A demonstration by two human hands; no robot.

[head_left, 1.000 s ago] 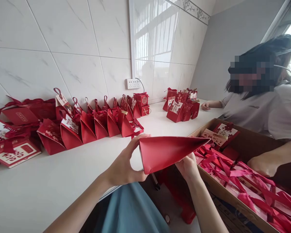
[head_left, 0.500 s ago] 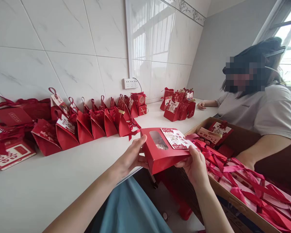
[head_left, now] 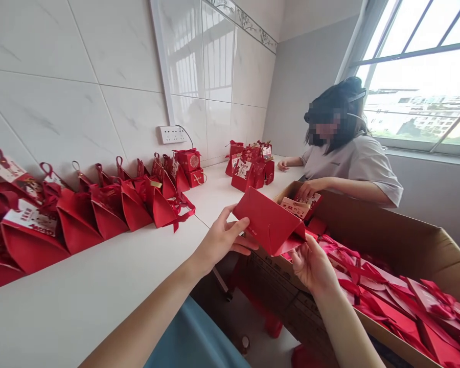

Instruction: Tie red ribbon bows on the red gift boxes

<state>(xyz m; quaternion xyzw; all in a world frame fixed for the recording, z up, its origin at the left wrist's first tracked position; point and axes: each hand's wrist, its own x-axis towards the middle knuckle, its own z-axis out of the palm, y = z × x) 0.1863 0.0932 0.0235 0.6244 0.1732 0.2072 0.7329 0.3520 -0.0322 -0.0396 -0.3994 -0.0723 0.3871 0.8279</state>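
Observation:
A red paper gift box (head_left: 268, 222), folded into a wedge shape, is held in the air between both my hands, just past the edge of the white counter (head_left: 99, 286). My left hand (head_left: 222, 240) pinches its left end with thumb and fingers. My right hand (head_left: 312, 263) grips its lower right corner from below. The box shows its plain red side. Right beside it stands a large cardboard carton (head_left: 406, 240) filled with flat red boxes and red ribbons (head_left: 383, 296).
Finished red triangular gift boxes (head_left: 111, 204) with ribbons and tags stand in a row along the tiled wall. Another cluster of red boxes (head_left: 251, 166) sits at the counter's far end. A person in a white shirt (head_left: 352, 163) reaches a hand into the carton. A wall socket (head_left: 172, 134) is behind.
The box has been turned over between my hands, from its plain side to its window and label side and back to plain red. My view swung right toward the window.

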